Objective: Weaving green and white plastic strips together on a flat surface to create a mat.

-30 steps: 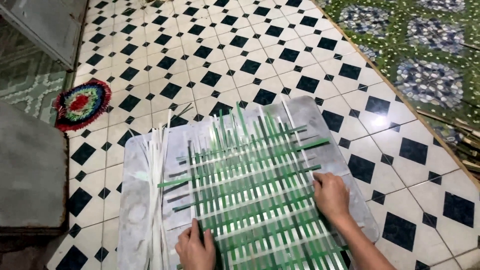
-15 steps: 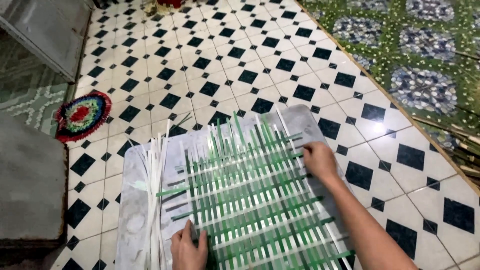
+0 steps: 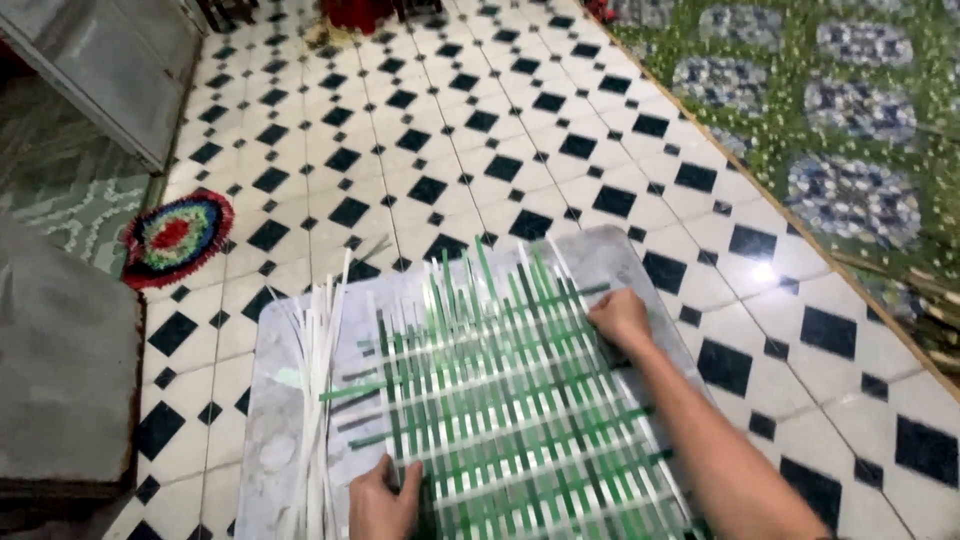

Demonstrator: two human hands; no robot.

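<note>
**Green and white strips, half woven, both hands pressing**

Head view: I see the woven mat [image 3: 510, 400] of green and white strips lying on a pale marbled board [image 3: 275, 420] on the black-and-white tiled floor [image 3: 420, 140], near the bottom centre of the frame. The right hand [image 3: 620, 320] rests on the mat's far right edge, fingers curled down onto the strip ends, arm stretched in from the near right. The left hand [image 3: 382, 500] lies flat at the near left corner, fingers spread and pressing, gripping nothing that I can make out.

My worry is the loose ends at the far edge: if either palm lifts, I judge the springy strips could slide and open gaps in the weave. A bundle of spare white strips [image 3: 318, 400] lies just left of the mat, and a careless left wrist could scatter it.

A round rainbow rug [image 3: 175, 238] sits far left.
</note>
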